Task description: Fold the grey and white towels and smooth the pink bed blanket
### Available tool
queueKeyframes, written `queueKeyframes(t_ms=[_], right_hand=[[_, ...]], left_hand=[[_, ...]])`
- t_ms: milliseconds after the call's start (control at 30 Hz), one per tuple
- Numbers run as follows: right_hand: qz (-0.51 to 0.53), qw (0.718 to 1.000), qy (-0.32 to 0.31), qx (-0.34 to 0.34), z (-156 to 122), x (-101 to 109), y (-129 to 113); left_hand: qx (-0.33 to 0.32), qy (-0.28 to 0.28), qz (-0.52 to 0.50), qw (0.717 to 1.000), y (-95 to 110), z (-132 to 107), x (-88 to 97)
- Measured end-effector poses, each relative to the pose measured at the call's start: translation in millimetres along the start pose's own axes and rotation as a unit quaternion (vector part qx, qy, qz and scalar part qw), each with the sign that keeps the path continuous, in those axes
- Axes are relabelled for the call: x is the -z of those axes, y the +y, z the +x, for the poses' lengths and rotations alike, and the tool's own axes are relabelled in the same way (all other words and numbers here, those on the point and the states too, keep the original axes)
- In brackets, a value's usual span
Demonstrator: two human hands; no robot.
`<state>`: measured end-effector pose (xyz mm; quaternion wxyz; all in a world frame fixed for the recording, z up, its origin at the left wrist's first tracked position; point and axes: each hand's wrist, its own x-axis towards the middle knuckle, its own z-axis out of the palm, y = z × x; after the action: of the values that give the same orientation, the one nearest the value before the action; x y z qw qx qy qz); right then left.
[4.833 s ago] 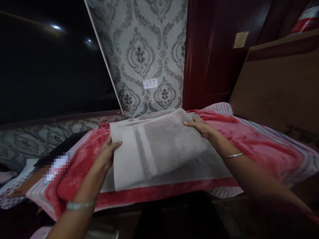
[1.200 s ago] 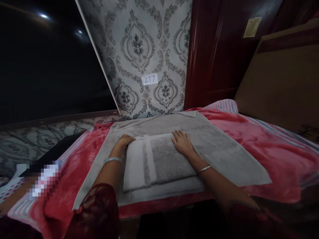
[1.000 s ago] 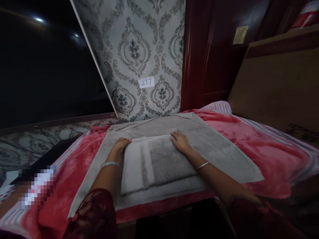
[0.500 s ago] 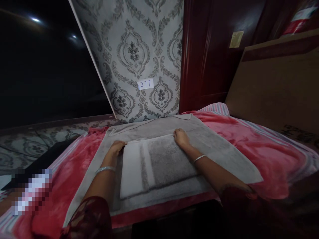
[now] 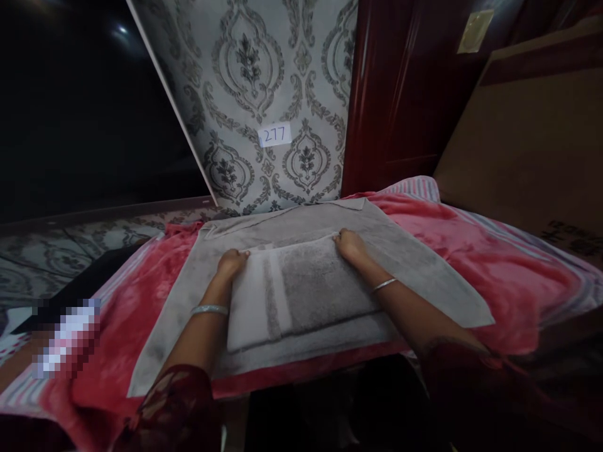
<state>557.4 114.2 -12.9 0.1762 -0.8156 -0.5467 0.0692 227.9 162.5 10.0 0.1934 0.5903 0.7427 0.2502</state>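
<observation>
A folded grey towel (image 5: 315, 292) with pale bands at its left end lies on a larger grey cloth (image 5: 419, 282). My left hand (image 5: 232, 263) pinches the towel's far left corner, the fingertips closed on its edge. At the far right corner my right hand (image 5: 351, 246) is likewise closed on the edge, its thumb side toward the towel. The stretch of far edge between the hands runs nearly straight. Part of the towel's right end is hidden behind my right forearm.
Beneath the grey cloth spreads a red blanket (image 5: 471, 242) with striped borders. A large cardboard box (image 5: 532, 138) stands at the right, and a dark screen (image 5: 89, 119) at the left. Behind is a patterned wall with a paper label (image 5: 275, 134) reading 277.
My left hand has shifted a little to the right along the towel's far edge; my right hand keeps its corner. The whole view has tilted slightly downward.
</observation>
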Motion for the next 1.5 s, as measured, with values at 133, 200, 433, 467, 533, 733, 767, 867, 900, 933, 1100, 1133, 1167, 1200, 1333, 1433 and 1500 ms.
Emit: queueKeyframes(t_ms=[133, 200, 433, 467, 533, 733, 767, 867, 900, 933, 1100, 1133, 1167, 1200, 1333, 1433, 1500], right_hand=[[0.011, 1.0, 0.0, -0.01, 0, -10, 4], [0.016, 1.0, 0.0, -0.017, -1, -16, 8], [0.025, 0.999, 0.003, -0.036, 1, -21, 12], [0.027, 0.999, 0.002, -0.037, 0, -21, 12], [0.032, 0.999, -0.003, -0.036, -1, -20, 11], [0.041, 0.999, -0.017, -0.021, -4, -4, 8], [0.041, 0.999, -0.017, -0.019, -6, 0, 7], [0.025, 0.998, 0.024, 0.049, -21, 7, -3], [0.014, 0.994, 0.044, 0.096, -28, 5, -7], [0.001, 0.987, 0.057, 0.15, -37, 0, -11], [-0.023, 0.966, 0.018, 0.257, -72, -35, -20], [-0.022, 0.967, 0.012, 0.253, -74, -39, -20], [-0.022, 0.968, 0.01, 0.249, -75, -42, -20], [-0.023, 0.969, 0.007, 0.247, -75, -42, -19], [-0.035, 0.965, -0.018, 0.258, -67, -35, -12], [-0.051, 0.965, -0.036, 0.253, -59, -26, 0], [-0.059, 0.971, -0.049, 0.228, -55, -21, 11]], left_hand=[[-0.016, 0.052, 0.098, 0.994, 6, -23, -19.3], [-0.026, 0.066, 0.127, 0.989, 5, -32, -26.8], [-0.006, 0.137, 0.18, 0.974, -4, -31, -36.7], [-0.005, 0.132, 0.184, 0.974, -4, -31, -36.9], [-0.001, 0.118, 0.192, 0.974, -4, -30, -35.8], [-0.009, 0.078, 0.197, 0.977, 6, -31, -15.6], [-0.009, 0.078, 0.196, 0.978, 10, -34, -12.7], [-0.094, 0.112, 0.209, 0.967, 25, -51, -17.3], [-0.153, 0.113, 0.222, 0.956, 30, -60, -24.2], [-0.215, 0.102, 0.237, 0.942, 34, -69, -33.3], [-0.313, -0.02, 0.291, 0.904, 39, -100, -79.6], [-0.307, -0.031, 0.295, 0.904, 38, -102, -83.8], [-0.304, -0.037, 0.297, 0.905, 37, -102, -85.8], [-0.303, -0.04, 0.298, 0.904, 35, -102, -86.3], [-0.303, -0.034, 0.306, 0.902, 33, -97, -82.4], [-0.307, -0.026, 0.309, 0.9, 33, -95, -82.1], [-0.308, -0.025, 0.308, 0.9, 33, -94, -82.9]])
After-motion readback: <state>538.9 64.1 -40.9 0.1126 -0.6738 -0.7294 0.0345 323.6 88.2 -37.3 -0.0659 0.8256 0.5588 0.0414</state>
